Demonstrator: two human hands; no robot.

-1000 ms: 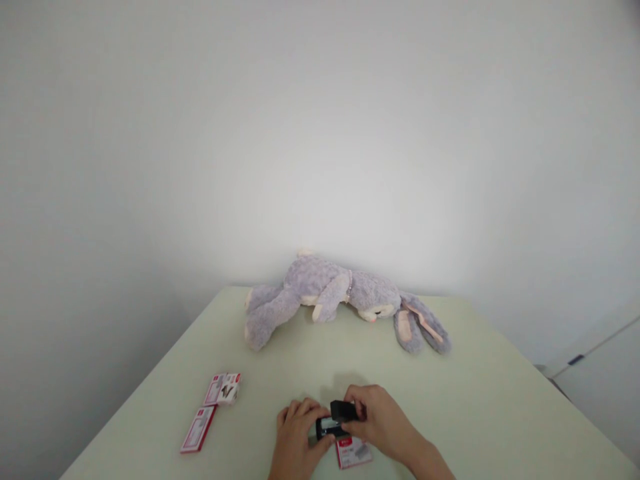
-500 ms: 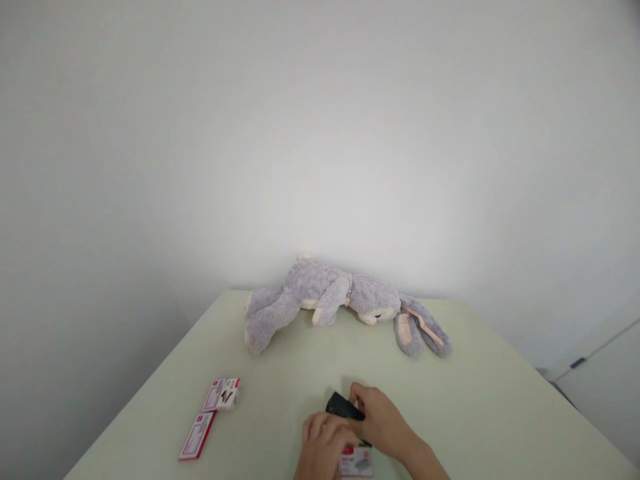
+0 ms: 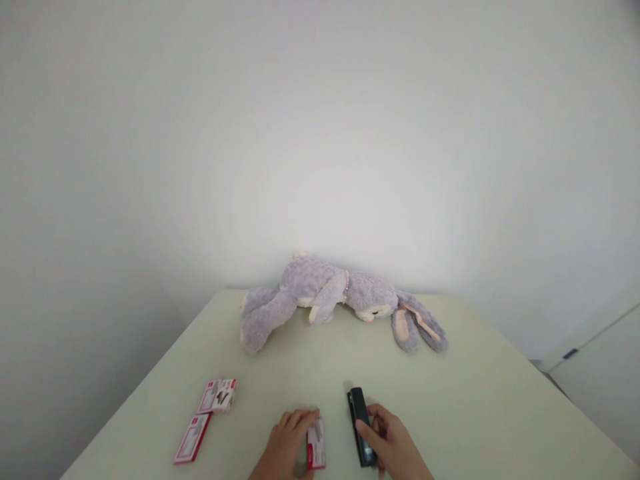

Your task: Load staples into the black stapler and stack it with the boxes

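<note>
My left hand (image 3: 287, 445) pinches the red-and-white box (image 3: 317, 448) between thumb and fingers; my right hand (image 3: 393, 441) has thumb and fingers closed on the black stapler (image 3: 361, 417), right of the box, apart

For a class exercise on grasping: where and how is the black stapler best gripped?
Across the middle of the stapler, probably, from the right: it is long, slim and points forward, so its long sides suit a pinch. The right hand holds it from that side; a small box is to its left.
</note>
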